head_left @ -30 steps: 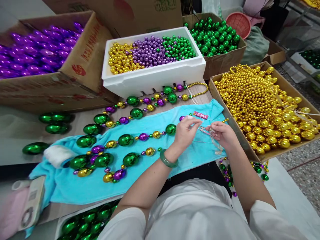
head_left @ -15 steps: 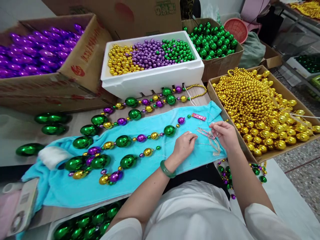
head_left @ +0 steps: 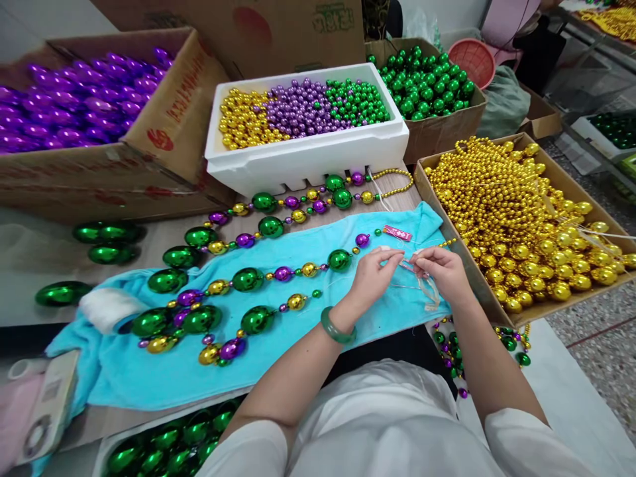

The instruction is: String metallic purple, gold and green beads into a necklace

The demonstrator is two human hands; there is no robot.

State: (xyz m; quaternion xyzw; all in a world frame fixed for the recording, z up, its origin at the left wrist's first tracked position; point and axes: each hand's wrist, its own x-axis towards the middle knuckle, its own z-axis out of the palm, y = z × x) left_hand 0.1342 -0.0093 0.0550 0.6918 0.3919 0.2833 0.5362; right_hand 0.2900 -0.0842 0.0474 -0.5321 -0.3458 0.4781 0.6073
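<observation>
My left hand (head_left: 373,273), a green bangle (head_left: 338,328) at its wrist, is closed in a pinch on thin thread, most of it hidden by the fingers. Close by on the right, my right hand (head_left: 443,270) pinches a string of small gold beads (head_left: 447,243) that trails toward the gold box. The fingertips of both hands nearly meet. Under them lies a pair of thread snips (head_left: 406,266), partly covered, with a pale ribbon loop (head_left: 431,297). To the left, a strand of green, purple and gold beads (head_left: 248,279) rests doubled back on the blue towel (head_left: 169,383).
A white foam box (head_left: 308,156) of small beads stands behind a finished-looking bead strand (head_left: 271,227). Cardboard boxes hold purple beads (head_left: 84,99), green beads (head_left: 427,83) and gold beads (head_left: 501,212). A pink label (head_left: 397,233) and white thread spool (head_left: 110,309) lie on the towel.
My left hand has moved right and up to my right hand. The right hand has shifted slightly left, and more of the gold bead string shows beyond it. The view has shifted slightly.
</observation>
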